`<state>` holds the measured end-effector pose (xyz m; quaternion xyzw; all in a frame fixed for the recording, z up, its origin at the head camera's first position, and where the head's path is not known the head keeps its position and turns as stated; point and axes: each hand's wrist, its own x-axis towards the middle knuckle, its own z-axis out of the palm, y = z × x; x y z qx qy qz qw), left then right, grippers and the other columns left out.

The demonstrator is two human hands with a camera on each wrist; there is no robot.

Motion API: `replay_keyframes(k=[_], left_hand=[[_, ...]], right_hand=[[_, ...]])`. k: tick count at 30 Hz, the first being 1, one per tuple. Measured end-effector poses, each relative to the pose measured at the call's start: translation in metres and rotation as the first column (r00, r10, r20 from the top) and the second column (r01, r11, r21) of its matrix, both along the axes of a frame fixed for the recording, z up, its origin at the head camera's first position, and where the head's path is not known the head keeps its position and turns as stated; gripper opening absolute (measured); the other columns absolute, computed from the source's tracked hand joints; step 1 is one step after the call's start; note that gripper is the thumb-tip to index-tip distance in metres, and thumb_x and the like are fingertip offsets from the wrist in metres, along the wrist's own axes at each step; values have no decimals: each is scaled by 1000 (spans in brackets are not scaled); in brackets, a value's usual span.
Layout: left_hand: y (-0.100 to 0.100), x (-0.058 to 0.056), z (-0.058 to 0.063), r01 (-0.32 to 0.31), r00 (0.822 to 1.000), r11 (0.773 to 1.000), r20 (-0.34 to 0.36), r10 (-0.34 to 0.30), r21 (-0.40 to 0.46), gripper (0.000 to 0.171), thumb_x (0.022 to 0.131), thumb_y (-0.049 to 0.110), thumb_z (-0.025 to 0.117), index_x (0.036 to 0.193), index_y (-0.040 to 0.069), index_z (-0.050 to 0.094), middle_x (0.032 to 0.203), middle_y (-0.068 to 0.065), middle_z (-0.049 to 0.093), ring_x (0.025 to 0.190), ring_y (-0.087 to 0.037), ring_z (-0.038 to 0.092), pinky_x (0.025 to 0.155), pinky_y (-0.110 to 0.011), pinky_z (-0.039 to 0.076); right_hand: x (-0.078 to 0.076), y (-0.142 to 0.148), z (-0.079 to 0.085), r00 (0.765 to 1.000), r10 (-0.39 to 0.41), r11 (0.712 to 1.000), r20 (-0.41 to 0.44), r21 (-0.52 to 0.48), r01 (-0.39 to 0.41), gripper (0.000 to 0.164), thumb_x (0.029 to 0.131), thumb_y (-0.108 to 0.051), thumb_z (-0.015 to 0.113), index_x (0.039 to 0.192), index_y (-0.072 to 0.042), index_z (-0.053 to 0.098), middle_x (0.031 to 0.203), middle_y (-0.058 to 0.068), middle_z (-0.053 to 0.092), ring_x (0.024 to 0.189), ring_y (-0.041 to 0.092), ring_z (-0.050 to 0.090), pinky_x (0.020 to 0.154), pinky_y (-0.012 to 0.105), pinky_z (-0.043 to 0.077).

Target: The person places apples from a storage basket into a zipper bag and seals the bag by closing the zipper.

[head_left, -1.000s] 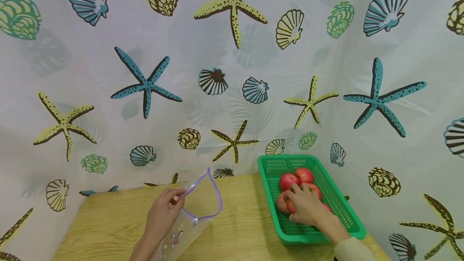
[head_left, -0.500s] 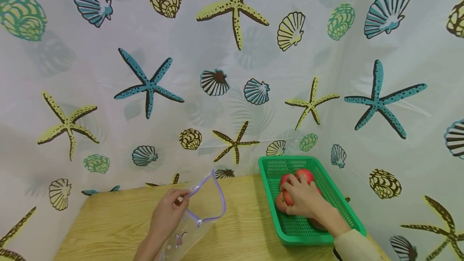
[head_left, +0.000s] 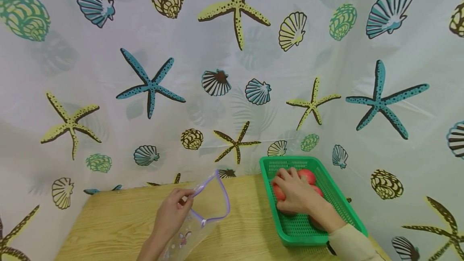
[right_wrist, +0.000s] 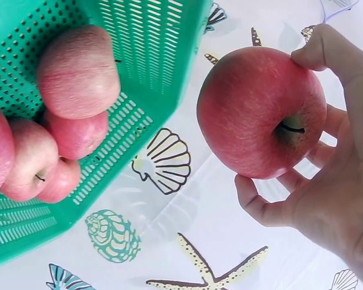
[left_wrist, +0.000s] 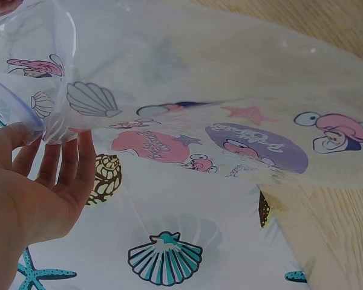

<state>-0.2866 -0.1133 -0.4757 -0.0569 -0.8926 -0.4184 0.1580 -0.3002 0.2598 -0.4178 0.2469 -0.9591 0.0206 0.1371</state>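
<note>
"Apple (right_wrist: 260, 112) firmly in the grasp, and it's the right hand (head_left: 295, 190) that has it! Thumb on one side, curled fingers on the other, over on the right of the right wrist view."

"And where's the basket (head_left: 304, 240) in all this?"

"Lower right of the head view, that same hand poised over its left half. The wrist camera shows daylight between the held apple and the other apples (right_wrist: 78, 72), bunched at the left of that frame. How high it's raised, I can't tell."

"What's the left hand (head_left: 172, 210) up to?"

"Lower centre of the head view, pinching the clear bag (head_left: 193, 237) by its purple edge (head_left: 216, 218). Mouth gaping toward the upper right, printed body slanting down over the counter (head_left: 119, 220) to the bottom of the frame. No apple that I can see in there!"

"So name the step for us."

"I'd call it the pick-up: apple secured, not yet carried past the basket's left wall."

"And the next move calls for?"

"My reading: a lift over that wall, then a swing left across the counter, with the bag's mouth held wide. Watch the far side, mind. It's floppy film gripped at one side only, so it could fold in if something heavy catches it."
</note>
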Motion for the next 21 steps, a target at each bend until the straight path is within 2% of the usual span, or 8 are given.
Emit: replay_keyframes(k=[4, 10, 15, 21], left_hand=[[1, 0, 0, 6, 1000, 1000, -9, -6, 2, 15, 92, 18, 69, 105, 19, 75, 94, 8, 65, 71, -3, 54, 56, -20, 43], [3, 1, -1, 22, 999, 1000, -49, -22, 10, 14, 91, 15, 70, 104, 19, 75, 92, 9, 65, 70, -1, 53, 57, -19, 44], [4, 3, 1, 47, 998, 998, -43, -46, 31, 15, 91, 14, 70, 104, 17, 75, 93, 7, 65, 71, -2, 54, 58, -19, 44], [5, 4, 2, 52, 998, 998, -48, -50, 38, 14, 90, 13, 70, 103, 18, 75, 94, 7, 66, 72, -1, 54, 59, -19, 45]], right_hand=[[-1, -8, 5, 1000, 24, 1000, 2, 8, -24, 44, 69, -29, 78, 110, -23, 64, 120, 1, 52, 106, 28, 43, 70, 48, 43], [-3, -17, 10, 999, 40, 998, -1, 44, -40, 44, 70, -28, 74, 112, -24, 64, 123, 2, 52, 107, 28, 44, 67, 45, 41], [-3, -27, 15, 997, 73, 996, 12, 47, -73, 45, 71, -26, 70, 115, -23, 64, 124, 2, 50, 110, 29, 44, 71, 45, 41], [-3, -39, 20, 993, 120, 992, 7, 41, -120, 47, 71, -28, 72, 117, -22, 63, 121, 2, 49, 108, 27, 42, 73, 43, 40]])
